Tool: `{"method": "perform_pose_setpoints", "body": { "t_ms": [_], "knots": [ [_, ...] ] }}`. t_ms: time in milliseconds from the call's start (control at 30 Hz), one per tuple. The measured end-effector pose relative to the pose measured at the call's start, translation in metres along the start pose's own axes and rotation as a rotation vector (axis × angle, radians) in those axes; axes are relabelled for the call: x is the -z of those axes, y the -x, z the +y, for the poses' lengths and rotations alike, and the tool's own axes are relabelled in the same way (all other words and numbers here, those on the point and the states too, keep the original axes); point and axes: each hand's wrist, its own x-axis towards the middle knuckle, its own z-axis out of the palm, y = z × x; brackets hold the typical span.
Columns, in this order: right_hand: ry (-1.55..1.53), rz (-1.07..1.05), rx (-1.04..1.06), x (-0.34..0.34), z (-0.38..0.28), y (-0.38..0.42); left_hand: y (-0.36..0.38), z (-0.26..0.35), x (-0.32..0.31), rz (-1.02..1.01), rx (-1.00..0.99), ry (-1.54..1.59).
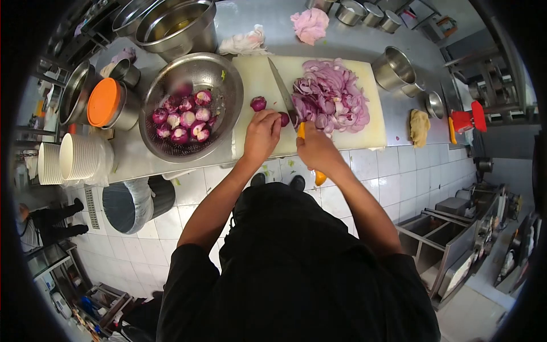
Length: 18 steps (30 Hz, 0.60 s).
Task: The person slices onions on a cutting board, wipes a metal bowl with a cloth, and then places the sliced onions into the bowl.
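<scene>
My left hand [263, 135] is closed on a red onion [284, 118] at the front of the white cutting board [248, 80]. In my right hand [320, 149] is the orange handle of a kitchen knife [280, 83], its blade pointing away from me beside that onion. Another peeled red onion [258, 103] lies just beyond my left fingers. A heap of sliced red onion [333, 97] covers the board's right part. To the left, a perforated metal colander [228, 114] holds several peeled red onions [188, 118].
Metal pots [176, 25] stand at the back left. Nearer are an orange lid [103, 102] and stacked white bowls [80, 157]. A steel pot [394, 68] and a yellowish cloth [420, 127] sit right of the board. A lined bin [122, 205] stands below the counter.
</scene>
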Motion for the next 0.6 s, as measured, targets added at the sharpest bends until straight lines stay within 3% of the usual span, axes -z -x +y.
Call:
{"method": "perform_pose_setpoints", "body": {
  "t_ms": [100, 200, 233, 333, 367, 467, 600],
  "knots": [
    [0.063, 0.164, 0.154, -0.033, 0.015, -0.016, -0.001, 0.0, -0.001, 0.01, 0.009, 0.011],
    [-0.009, 0.031, 0.015, -0.014, 0.012, -0.024, 0.0, -0.002, 0.0, 0.006, 0.013, 0.012],
    [-0.104, -0.101, -0.106, 0.012, -0.014, -0.007, -0.002, -0.002, -0.001, 0.008, 0.007, 0.014],
    [-0.025, -0.012, -0.042, -0.01, -0.001, -0.003, -0.002, 0.0, -0.001, 0.017, 0.012, 0.006],
    [0.078, 0.137, 0.116, -0.034, 0.017, -0.012, -0.002, 0.0, -0.002, 0.015, 0.012, 0.011],
    [0.062, 0.149, 0.146, -0.028, 0.018, -0.023, -0.002, -0.003, -0.001, 0.017, 0.012, 0.01],
    [-0.059, -0.106, -0.113, 0.02, -0.031, 0.002, -0.001, -0.004, -0.003, 0.02, -0.003, 0.018]
  ]
}}
